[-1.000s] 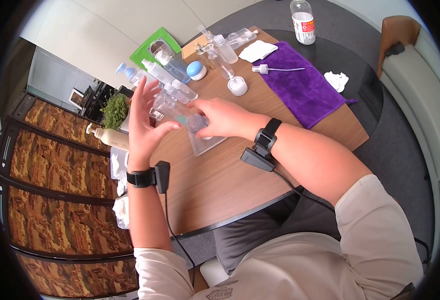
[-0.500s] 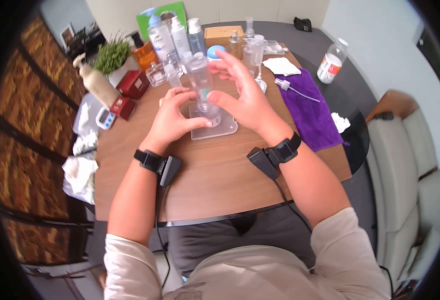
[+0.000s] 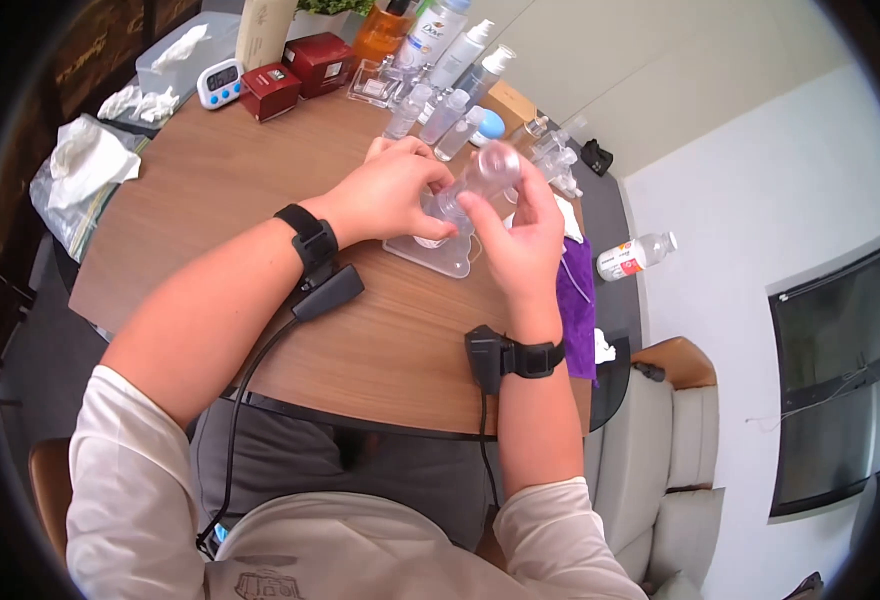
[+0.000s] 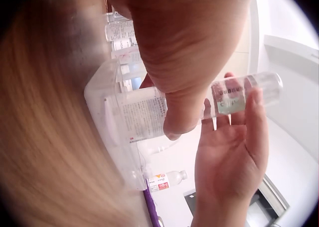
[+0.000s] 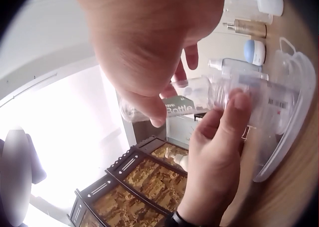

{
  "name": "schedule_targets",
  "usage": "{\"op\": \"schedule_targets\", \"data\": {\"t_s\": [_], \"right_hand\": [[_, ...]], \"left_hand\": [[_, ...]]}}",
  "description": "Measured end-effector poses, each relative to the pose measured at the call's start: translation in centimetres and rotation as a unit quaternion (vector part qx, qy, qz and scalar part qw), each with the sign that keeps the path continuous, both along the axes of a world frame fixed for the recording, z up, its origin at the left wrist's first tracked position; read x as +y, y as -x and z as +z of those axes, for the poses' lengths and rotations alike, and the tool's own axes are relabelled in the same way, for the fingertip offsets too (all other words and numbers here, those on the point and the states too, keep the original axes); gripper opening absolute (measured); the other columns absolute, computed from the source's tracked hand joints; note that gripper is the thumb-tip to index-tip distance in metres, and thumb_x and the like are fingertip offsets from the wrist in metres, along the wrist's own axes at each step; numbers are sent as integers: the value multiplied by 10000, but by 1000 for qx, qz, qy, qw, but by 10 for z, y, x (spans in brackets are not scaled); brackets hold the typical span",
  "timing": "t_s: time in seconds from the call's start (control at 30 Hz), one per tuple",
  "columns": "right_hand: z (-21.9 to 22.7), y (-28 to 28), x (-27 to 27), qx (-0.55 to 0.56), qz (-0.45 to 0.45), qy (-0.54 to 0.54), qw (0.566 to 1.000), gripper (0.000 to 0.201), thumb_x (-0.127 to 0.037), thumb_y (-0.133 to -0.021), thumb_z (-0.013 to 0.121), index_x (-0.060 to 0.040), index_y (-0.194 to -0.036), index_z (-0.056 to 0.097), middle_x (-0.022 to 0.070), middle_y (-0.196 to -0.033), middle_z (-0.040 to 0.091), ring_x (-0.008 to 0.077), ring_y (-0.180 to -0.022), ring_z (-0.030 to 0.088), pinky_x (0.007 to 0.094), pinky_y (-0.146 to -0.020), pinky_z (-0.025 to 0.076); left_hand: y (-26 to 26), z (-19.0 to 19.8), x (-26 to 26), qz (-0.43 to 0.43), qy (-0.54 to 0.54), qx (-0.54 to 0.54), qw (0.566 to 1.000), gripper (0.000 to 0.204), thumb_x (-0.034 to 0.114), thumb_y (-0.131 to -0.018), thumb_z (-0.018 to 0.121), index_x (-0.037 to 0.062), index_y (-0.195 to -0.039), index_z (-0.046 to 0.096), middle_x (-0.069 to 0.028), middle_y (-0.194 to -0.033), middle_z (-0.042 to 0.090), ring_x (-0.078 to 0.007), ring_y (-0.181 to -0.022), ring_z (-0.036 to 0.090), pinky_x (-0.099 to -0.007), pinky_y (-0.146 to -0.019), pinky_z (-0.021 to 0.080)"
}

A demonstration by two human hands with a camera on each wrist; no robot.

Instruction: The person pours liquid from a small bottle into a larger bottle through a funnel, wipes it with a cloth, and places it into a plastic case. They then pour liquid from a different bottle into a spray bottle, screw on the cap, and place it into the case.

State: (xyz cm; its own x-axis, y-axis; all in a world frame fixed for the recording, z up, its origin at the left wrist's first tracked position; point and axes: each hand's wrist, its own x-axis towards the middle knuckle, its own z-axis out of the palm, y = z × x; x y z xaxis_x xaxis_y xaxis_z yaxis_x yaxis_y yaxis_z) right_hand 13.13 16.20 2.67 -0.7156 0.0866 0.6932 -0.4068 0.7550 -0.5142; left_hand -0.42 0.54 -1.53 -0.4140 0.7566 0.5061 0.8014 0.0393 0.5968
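Two clear plastic bottles stand end to end, their necks meeting. The lower bottle [image 4: 142,114] has a printed label and rests upright on a clear plastic tray [image 3: 447,262]. My left hand [image 3: 388,195] grips this bottle near its top, thumb on the near side. Above it, the upper bottle [image 3: 500,165] is upside down, with a green label reading "Bottle" [image 5: 179,106]. My right hand [image 3: 522,235] holds the upper bottle between thumb and fingers. In the right wrist view, the left thumb and fingertips press close around the join.
Behind the hands stand several small clear bottles [image 3: 447,112], pump bottles [image 3: 460,55] and a blue-lidded jar [image 3: 490,126]. Red boxes [image 3: 270,92] and a white timer [image 3: 222,84] are at the far left. A purple cloth [image 3: 578,310] and a labelled bottle [image 3: 635,256] lie right.
The head view has swung and tilted. My left hand went from spread beside the upper bottle to gripping the lower one; my right hand moved from the lower bottle to hold the upper.
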Motion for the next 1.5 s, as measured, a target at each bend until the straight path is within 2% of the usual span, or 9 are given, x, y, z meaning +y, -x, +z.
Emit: {"op": "schedule_targets", "data": {"t_s": [0.07, 0.17, 0.4, 0.53, 0.6, 0.67, 1.33, 1.43, 1.5], "right_hand": [[-3, 9, 0, -23, -21, 55, 998, 627, -94, -863, 847, 36, -1415, 580, 146, -1279, 700, 206, -1220, 650, 348, -1070, 497], [8, 9, 6, -50, 4, 409, 911, 548, -50, -884, 812, 47, -1369, 577, 162, -1292, 691, 200, -1188, 655, 343, -1030, 514], [6, 0, -11, -39, -13, 29, 999, 505, -20, -890, 783, 24, -1350, 580, 144, -1265, 695, 195, -1186, 648, 342, -1062, 486], [-7, 14, 3, -19, -38, 382, 923, 464, -112, -969, 754, 45, -1369, 578, 140, -1269, 688, 197, -1193, 644, 343, -1068, 484], [-1, -2, -4, -8, 9, 384, 923, 483, -82, -948, 780, 53, -1366, 580, 144, -1273, 687, 210, -1207, 648, 350, -1074, 490], [9, -15, -14, -60, 44, 184, 980, 518, -10, -908, 794, 49, -1375, 577, 150, -1292, 685, 222, -1235, 646, 365, -1073, 501], [9, -3, -6, -27, 9, 220, 975, 508, 55, -881, 785, 45, -1353, 598, 143, -1299, 674, 249, -1240, 660, 386, -1060, 518], [16, -9, -3, -24, -17, 340, 940, 525, 53, -856, 802, 30, -1344, 609, 133, -1272, 687, 244, -1242, 656, 387, -1078, 504], [18, -20, -6, -60, 51, 163, 983, 540, 19, -857, 816, 24, -1356, 609, 126, -1259, 697, 228, -1240, 654, 366, -1087, 492]], "left_hand": [[-1, -2, 0, -2, 14, 19, 1000, 522, 444, -724, 894, 79, -1078, 775, -89, -1140, 714, -270, -1227, 578, -424, -1102, 335], [-1, -5, 1, -6, -10, 10, 1000, 513, 441, -721, 893, 85, -1073, 777, -72, -1104, 732, -262, -1232, 578, -425, -1101, 338], [0, -7, 1, -5, 2, 8, 1000, 528, 447, -714, 896, 81, -1077, 779, -39, -1077, 754, -247, -1242, 577, -431, -1110, 342], [-1, -7, 3, -4, 2, 7, 1000, 524, 444, -721, 893, 82, -1083, 780, -29, -1074, 762, -245, -1240, 574, -433, -1106, 345], [0, -5, 2, 1, 6, 8, 1000, 519, 442, -724, 892, 85, -1084, 781, -28, -1075, 763, -243, -1237, 573, -432, -1102, 345], [-1, -4, 1, -2, 13, 11, 1000, 513, 444, -731, 893, 91, -1086, 782, -25, -1066, 764, -237, -1232, 572, -429, -1099, 341], [0, -4, 1, -2, 16, 12, 1000, 515, 450, -743, 892, 85, -1090, 782, -25, -1069, 768, -231, -1259, 565, -435, -1105, 337], [-1, -4, 1, -6, 13, 9, 1000, 514, 449, -743, 892, 85, -1088, 781, -29, -1066, 766, -232, -1258, 565, -436, -1104, 338], [2, -3, 0, -4, 19, 7, 1000, 514, 448, -743, 893, 83, -1088, 780, -33, -1066, 763, -233, -1257, 565, -435, -1104, 339]]}}
